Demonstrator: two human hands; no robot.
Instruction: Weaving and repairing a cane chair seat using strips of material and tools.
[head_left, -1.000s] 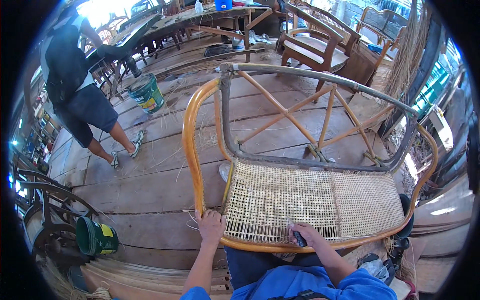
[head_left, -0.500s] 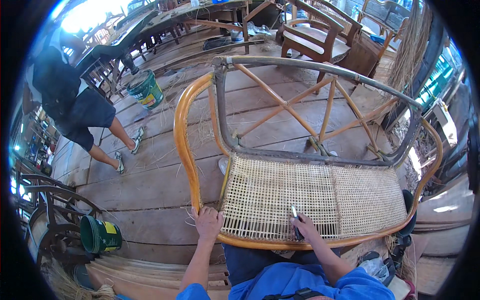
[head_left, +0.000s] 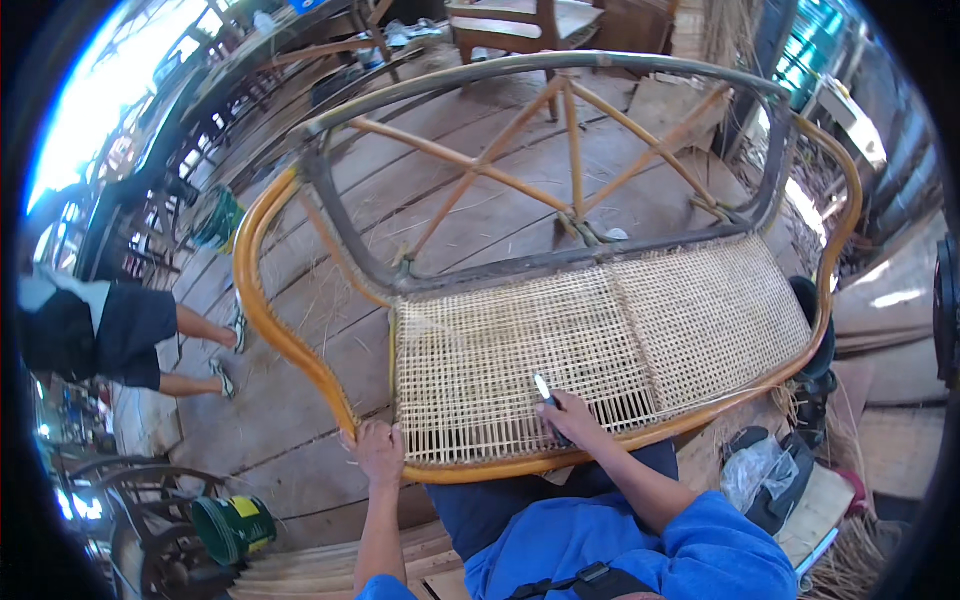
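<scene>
A rattan settee stands before me, with a woven cane seat (head_left: 700, 320) and a glossy orange-brown pole frame (head_left: 262, 300). My left hand (head_left: 380, 452) is wrapped round the frame at the seat's front left corner. My right hand (head_left: 578, 420) closes on a small knife (head_left: 543, 388) with a pale flat blade and dark handle. The blade points up and away, just over the cane left of the middle seam. Along the front left edge the weave is looser, with open gaps between strands. Whether the blade touches the cane, I cannot tell.
Behind the seat rises a greyish backrest rail (head_left: 560, 62) with crossed poles. A person (head_left: 110, 325) stands at far left, near a green bucket (head_left: 215, 218). Another green bucket (head_left: 232, 528) sits lower left. Right of my knees lies a clear plastic bag (head_left: 755, 475).
My view has turned, so the settee appears tilted and farther left. Both hands keep their holds, at nearly the same places on the settee. The person at left appears nearer the picture's rim.
</scene>
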